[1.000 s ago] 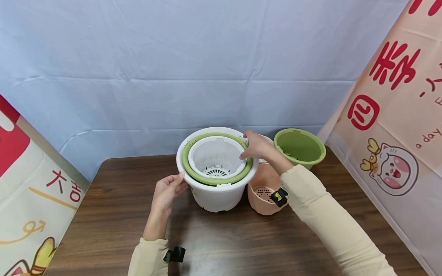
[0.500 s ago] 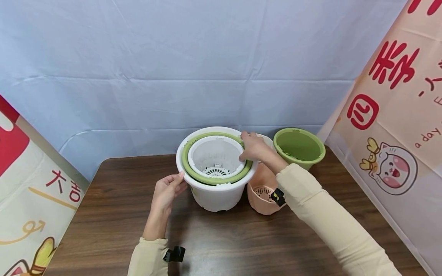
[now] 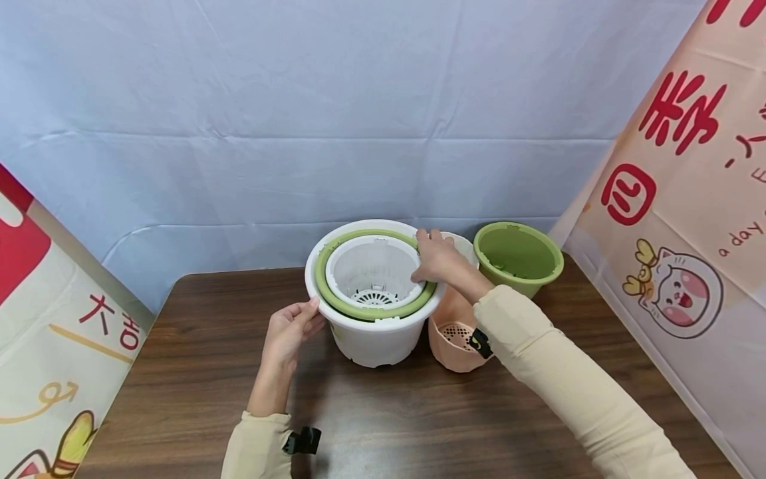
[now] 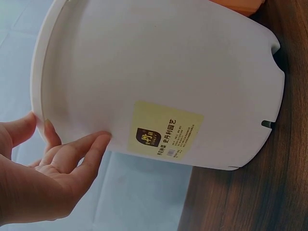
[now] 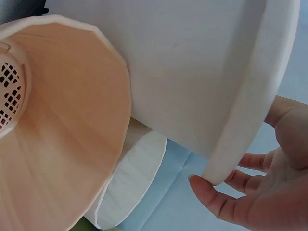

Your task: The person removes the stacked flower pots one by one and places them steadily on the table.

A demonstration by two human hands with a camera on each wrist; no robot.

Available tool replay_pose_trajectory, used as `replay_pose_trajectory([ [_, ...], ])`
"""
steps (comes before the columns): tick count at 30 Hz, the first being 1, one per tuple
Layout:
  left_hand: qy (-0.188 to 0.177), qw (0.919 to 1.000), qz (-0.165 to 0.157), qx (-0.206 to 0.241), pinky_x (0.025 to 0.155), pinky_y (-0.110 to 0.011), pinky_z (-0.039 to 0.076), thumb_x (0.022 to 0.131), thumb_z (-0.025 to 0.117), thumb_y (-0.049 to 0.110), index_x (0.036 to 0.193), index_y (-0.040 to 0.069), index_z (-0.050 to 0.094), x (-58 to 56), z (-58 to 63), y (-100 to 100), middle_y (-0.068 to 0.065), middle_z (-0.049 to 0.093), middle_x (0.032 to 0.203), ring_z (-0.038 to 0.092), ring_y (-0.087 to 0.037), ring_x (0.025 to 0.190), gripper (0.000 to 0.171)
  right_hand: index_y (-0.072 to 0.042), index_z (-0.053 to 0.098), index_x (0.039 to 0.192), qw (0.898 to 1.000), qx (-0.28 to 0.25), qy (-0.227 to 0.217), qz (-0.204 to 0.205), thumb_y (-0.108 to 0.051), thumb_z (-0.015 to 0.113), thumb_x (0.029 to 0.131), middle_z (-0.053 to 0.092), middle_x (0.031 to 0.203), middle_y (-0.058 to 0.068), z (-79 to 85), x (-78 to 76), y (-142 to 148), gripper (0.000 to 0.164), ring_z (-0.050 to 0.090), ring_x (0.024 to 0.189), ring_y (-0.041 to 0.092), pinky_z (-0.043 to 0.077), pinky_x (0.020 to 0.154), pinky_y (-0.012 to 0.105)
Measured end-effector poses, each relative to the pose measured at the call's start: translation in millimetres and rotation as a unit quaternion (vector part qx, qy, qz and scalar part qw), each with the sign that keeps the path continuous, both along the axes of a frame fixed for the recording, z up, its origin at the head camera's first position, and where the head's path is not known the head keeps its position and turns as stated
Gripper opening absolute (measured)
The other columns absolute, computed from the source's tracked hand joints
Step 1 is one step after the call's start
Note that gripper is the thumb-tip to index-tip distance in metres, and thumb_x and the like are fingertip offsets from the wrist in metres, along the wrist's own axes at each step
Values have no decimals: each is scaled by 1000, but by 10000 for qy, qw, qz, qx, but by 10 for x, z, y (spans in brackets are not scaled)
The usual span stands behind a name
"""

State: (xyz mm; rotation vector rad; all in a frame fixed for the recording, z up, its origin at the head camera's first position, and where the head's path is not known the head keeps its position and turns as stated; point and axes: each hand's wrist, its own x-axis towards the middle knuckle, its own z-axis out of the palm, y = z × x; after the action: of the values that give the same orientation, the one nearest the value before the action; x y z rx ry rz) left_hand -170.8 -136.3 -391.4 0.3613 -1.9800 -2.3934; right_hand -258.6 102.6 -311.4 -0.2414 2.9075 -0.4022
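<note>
A large white flowerpot (image 3: 374, 342) stands on the table. Nested in it is a green flowerpot (image 3: 376, 314), of which mostly the rim shows, and inside that a smaller white flowerpot (image 3: 377, 263) with a slotted bottom. My left hand (image 3: 289, 332) pinches the large pot's rim at the left; in the left wrist view the thumb is at the rim and fingertips touch the wall near a yellow label (image 4: 166, 130). At the right, my right hand (image 3: 445, 259) holds the same rim. The right wrist view has its fingers (image 5: 211, 195) at the rim, the thumb partly hidden behind it.
A peach faceted pot (image 3: 457, 356) with a perforated bottom stands close to the right of the large pot. Behind it is another white pot (image 3: 467, 246), partly hidden. A green pot (image 3: 519, 253) stands farther right, near the cloth backdrop (image 3: 383, 133). The wooden table (image 3: 209, 372) lies below.
My right hand has shifted slightly left and its fingers have settled at the large pot's rim. The left hand and the pots stay in place.
</note>
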Motion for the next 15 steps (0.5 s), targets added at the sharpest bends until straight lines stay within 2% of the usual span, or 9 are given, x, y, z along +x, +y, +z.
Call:
replay_pose_trajectory([
  [4,-4,10000,8,-6,82,-35,51,92,55,10,89,-5,56,0,0,-1,-1,66,75,64,-9,76,15,7,35,128,9998,188,-35,11,-18,72,73,35,126,25,-2,-8,-5,71,36,110,41,42,89,47],
  [9,9,10000,2,-2,83,-37,51,92,55,9,88,-5,56,3,3,-1,-1,65,74,64,-8,75,14,6,51,109,9992,389,-59,69,-19,70,73,38,118,22,-8,-17,-3,48,39,104,38,44,85,44],
  [15,3,10000,9,-22,81,-35,52,92,54,9,88,-5,55,4,3,0,-3,66,77,64,-7,74,15,4,56,98,9992,396,-53,75,-18,69,73,38,115,21,-7,-9,-2,37,40,100,36,45,82,43],
])
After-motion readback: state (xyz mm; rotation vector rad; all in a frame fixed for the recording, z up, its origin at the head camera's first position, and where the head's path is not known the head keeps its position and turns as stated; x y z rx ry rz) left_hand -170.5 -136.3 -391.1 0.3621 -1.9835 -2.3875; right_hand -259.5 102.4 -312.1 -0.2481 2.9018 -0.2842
